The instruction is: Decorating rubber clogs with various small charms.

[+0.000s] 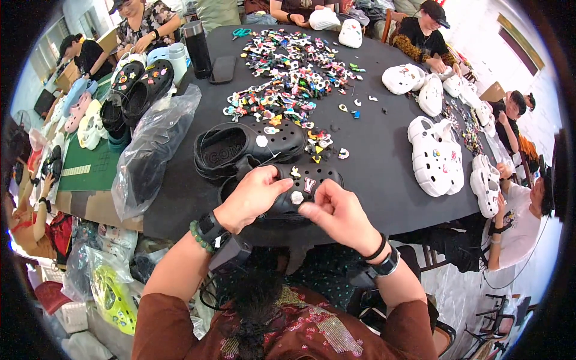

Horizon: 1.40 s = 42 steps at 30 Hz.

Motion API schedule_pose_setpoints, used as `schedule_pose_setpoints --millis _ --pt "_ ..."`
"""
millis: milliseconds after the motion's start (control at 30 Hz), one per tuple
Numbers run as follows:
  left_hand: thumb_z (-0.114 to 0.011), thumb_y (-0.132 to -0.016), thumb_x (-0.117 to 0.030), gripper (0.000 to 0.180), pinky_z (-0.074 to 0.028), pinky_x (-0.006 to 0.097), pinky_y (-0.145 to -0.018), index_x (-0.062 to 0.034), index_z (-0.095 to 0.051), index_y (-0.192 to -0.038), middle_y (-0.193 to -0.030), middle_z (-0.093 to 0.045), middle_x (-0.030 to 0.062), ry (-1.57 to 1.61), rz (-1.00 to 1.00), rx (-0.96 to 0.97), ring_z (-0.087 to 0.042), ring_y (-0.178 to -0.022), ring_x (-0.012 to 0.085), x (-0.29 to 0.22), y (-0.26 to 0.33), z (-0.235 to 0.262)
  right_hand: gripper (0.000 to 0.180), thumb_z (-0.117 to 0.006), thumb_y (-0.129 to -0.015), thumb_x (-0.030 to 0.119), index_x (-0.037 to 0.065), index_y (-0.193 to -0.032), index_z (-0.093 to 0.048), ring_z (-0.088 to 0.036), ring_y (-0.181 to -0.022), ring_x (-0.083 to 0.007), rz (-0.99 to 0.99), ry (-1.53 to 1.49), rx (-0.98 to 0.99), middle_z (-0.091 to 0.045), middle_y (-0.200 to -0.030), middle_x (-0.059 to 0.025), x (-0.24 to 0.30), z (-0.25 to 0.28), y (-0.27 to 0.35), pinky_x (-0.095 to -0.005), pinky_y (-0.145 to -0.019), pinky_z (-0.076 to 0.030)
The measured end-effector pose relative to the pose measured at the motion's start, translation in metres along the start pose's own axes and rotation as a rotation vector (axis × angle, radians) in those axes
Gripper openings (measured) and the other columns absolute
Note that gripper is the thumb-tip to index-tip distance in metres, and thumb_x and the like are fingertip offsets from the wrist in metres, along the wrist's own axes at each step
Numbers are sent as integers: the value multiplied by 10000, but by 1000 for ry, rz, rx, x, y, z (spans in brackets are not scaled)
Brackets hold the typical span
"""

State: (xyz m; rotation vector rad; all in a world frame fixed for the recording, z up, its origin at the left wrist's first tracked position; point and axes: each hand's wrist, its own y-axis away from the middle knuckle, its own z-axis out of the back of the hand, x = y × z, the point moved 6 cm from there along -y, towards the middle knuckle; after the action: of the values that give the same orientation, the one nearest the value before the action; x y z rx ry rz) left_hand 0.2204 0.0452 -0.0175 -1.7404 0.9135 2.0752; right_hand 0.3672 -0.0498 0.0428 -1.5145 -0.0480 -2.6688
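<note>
A black clog (281,207) lies in front of me at the table's near edge, its toe to the right. On its upper are a white flower charm (297,197), a red-and-white letter charm (309,185) and a small yellow charm (295,171). My left hand (255,195) is closed over the clog's middle, beside the flower. Curled at the toe, my right hand (341,216) has its thumb near the flower; some fingertips are hidden. Just beyond lies another black clog (282,139) with a white charm and an orange one.
Loose charms (294,72) form a big heap on the dark table (378,174). A clear plastic bag (159,150) lies left, before more black clogs (147,87). White clogs (435,156) stand right. A black bottle (197,48) and phone (223,69) are farther back. Several people work around.
</note>
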Motion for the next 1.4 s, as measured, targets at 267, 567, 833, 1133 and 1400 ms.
schedule_pose_setpoints --millis 267,567,833,1133,1400 --pt "-595 -975 -110 136 -463 217 -681 -2 -653 -1033 -920 -672 1 -73 7 8 -568 -787 42 7 -5 0 526 -709 -802 488 32 -958 -498 -673 -624 -293 380 841 -31 -636 -749 -103 15 -23 -19 -386 -542 -541" --pt "-584 -974 -84 123 -477 223 -700 -2 -651 -1034 -941 -685 4 -5 -67 17 -593 -815 45 19 -8 1 368 -616 -902 431 74 -968 -554 -672 -625 -283 468 851 186 -630 -690 -81 20 -18 -37 -388 -522 -525" --pt "-612 -961 -88 72 -455 214 -602 -27 -621 -924 -861 -674 2 -123 17 20 -576 -721 36 -3 1 0 222 -648 -909 273 92 -822 -553 -629 -577 -251 720 681 80 -586 -674 -54 9 -15 -34 -384 -493 -501" --pt "-535 -981 -12 171 -508 260 -881 46 -605 -1127 -1053 -678 53 97 -76 84 -618 -957 95 -1 -2 -4 220 -668 -900 228 82 -786 -550 -611 -542 -314 604 499 86 -589 -608 -88 1 -11 -47 -426 -487 -483" --pt "-549 -983 -28 160 -505 261 -874 44 -609 -1112 -1060 -677 52 108 -116 90 -617 -945 93 -1 0 -8 229 -603 -954 224 67 -793 -561 -575 -544 -232 477 227 58 -578 -635 -71 -8 3 -59 -371 -524 -468"
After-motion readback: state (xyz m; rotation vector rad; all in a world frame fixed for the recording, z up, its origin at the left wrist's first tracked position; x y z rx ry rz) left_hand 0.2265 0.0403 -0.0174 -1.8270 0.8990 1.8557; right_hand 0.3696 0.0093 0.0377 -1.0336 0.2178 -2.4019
